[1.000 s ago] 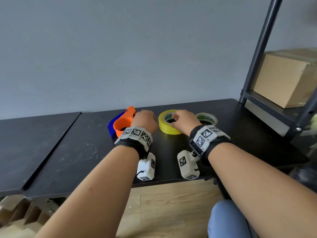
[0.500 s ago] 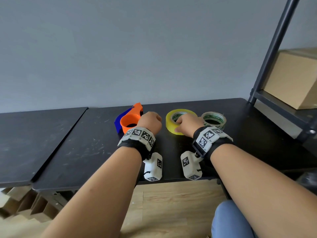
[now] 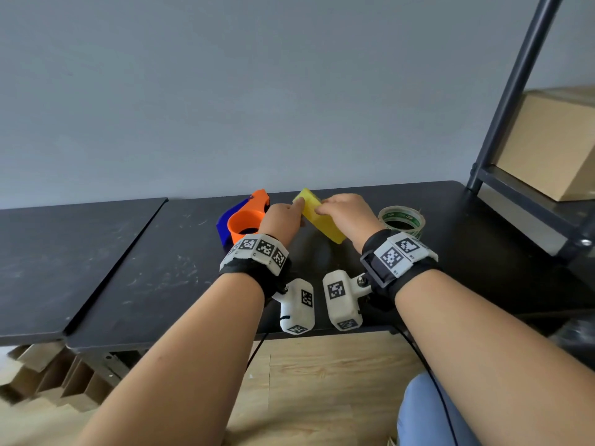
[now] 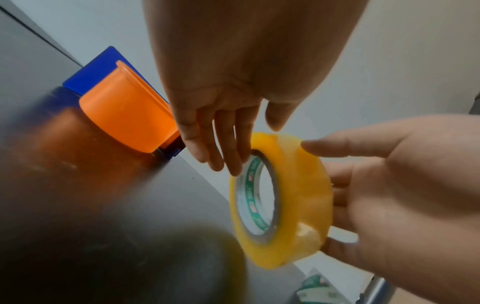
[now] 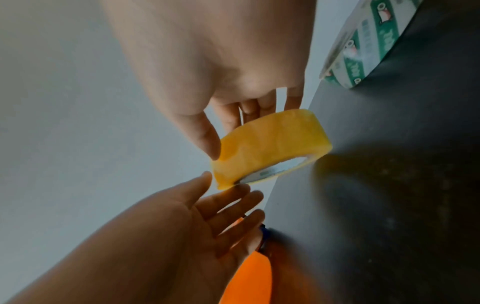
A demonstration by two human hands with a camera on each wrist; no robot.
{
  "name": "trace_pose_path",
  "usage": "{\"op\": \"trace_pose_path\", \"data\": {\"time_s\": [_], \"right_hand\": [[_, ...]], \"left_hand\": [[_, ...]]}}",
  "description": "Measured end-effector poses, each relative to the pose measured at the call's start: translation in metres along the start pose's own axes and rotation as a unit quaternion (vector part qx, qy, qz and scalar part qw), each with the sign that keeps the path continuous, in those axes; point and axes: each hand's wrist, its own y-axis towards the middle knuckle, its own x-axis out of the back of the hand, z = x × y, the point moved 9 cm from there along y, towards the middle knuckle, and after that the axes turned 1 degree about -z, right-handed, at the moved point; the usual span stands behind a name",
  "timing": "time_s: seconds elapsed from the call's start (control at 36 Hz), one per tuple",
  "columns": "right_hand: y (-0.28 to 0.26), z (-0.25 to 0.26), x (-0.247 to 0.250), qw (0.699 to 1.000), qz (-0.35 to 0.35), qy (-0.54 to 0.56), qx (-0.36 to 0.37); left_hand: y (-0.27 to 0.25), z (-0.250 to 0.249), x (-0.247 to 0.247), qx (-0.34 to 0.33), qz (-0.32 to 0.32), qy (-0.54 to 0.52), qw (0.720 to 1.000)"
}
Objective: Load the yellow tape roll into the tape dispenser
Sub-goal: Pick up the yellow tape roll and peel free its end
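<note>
The yellow tape roll [image 3: 322,220] is off the black table [image 3: 161,268], tilted on edge. My right hand [image 3: 341,210] grips it, thumb on the outer band and fingers behind, as the right wrist view shows [image 5: 270,144]. My left hand [image 3: 283,220] is beside it with straight fingers; in the left wrist view its fingertips [image 4: 233,164] touch the roll's side face [image 4: 301,185] near the green-printed core. The orange and blue tape dispenser [image 3: 244,220] sits on the table just left of my left hand, its orange drum [image 4: 127,121] free of both hands.
A second, clear roll with green print [image 3: 402,218] lies flat to the right of my right hand. A dark metal shelf frame [image 3: 515,91] with a cardboard box [image 3: 553,146] stands at the right end. A seam [image 3: 128,252] splits the table from another on the left.
My right hand has lifted the yellow roll from lying flat on the table and tipped it on edge. My left hand has left the dispenser and reached over to the roll.
</note>
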Motion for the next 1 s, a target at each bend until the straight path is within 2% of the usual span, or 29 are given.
{"op": "trace_pose_path", "data": {"time_s": [0.22,0.36,0.56,0.75,1.0], "right_hand": [[-0.007,0.007,-0.006,0.996,-0.004,0.084,-0.013],[-0.006,0.0,-0.01,0.992,0.014,0.12,-0.044],[-0.005,-0.003,-0.013,0.984,0.026,0.167,-0.057],[-0.006,0.002,-0.015,0.987,0.032,0.152,-0.042],[-0.012,-0.004,-0.021,0.988,0.04,0.135,-0.058]], "left_hand": [[0.0,-0.007,0.018,-0.011,-0.064,-0.081,0.995],[0.0,-0.004,0.011,-0.01,-0.028,-0.131,0.991],[0.001,-0.004,0.009,-0.017,-0.012,-0.151,0.988],[0.005,0.002,0.012,-0.006,-0.023,-0.165,0.986],[0.005,0.005,0.022,0.003,-0.062,-0.161,0.985]]}}
